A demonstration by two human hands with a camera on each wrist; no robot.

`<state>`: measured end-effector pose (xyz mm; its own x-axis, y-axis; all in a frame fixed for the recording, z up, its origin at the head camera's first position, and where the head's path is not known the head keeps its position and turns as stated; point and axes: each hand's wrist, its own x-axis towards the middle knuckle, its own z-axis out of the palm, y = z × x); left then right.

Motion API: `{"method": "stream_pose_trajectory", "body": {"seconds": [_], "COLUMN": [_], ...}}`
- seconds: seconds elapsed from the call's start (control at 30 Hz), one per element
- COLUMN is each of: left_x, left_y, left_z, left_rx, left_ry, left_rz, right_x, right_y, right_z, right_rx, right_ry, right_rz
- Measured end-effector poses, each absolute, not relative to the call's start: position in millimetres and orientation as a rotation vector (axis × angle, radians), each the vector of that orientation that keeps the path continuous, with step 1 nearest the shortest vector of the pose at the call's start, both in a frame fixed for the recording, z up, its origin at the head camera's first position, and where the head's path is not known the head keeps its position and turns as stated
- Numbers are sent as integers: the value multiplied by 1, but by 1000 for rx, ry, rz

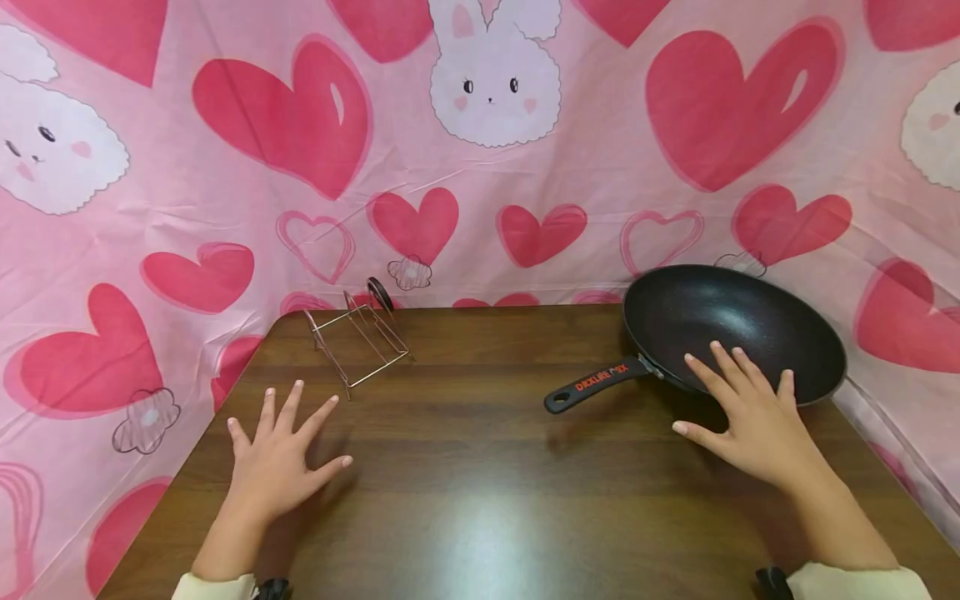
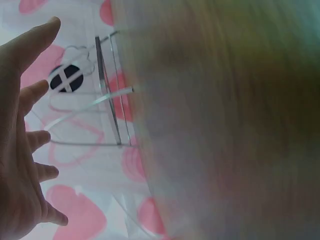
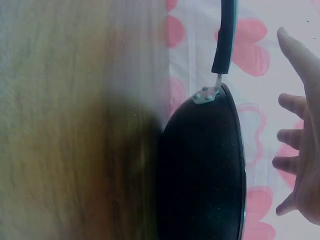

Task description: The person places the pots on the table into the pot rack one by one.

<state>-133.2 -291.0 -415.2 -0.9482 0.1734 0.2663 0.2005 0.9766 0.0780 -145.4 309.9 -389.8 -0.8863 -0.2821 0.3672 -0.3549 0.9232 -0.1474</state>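
Both hands are held out over the table with fingers spread and nothing in them. My left hand is nearest a wire rack with a round black part at its top, which stands near the back left edge. In the left wrist view the rack appears beyond the fingertips. My right hand overlaps the near rim of a black frying pan in the head view. The pan's handle, with red lettering, points left toward the table's middle. In the right wrist view the pan shows side-on, apart from the fingers.
The brown wooden table reflects light near its front. A pink cloth printed with red hearts and white rabbits hangs behind it and along both sides. Pale sleeves and black wrist bands show at the bottom.
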Motion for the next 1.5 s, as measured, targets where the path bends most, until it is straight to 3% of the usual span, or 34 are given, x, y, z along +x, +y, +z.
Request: {"method": "stream_pose_trajectory", "body": {"seconds": [0.7, 1.17, 1.5], "left_x": [-152, -165, -175], "left_y": [-227, -165, -124], "left_z": [-421, -423, -419], "left_rx": [-432, -627, -696], "left_ry": [-2782, -2700, -2634], "left_rz": [-463, -1013, -1349], "right_x": [-146, -142, -150], "right_y": [281, 244, 230], "right_z": [-413, -426, -426], "right_rx": [467, -18, -38], "right_ry": [-2401, -2446, -1961], "right_rz": [553, 1467, 2266]}}
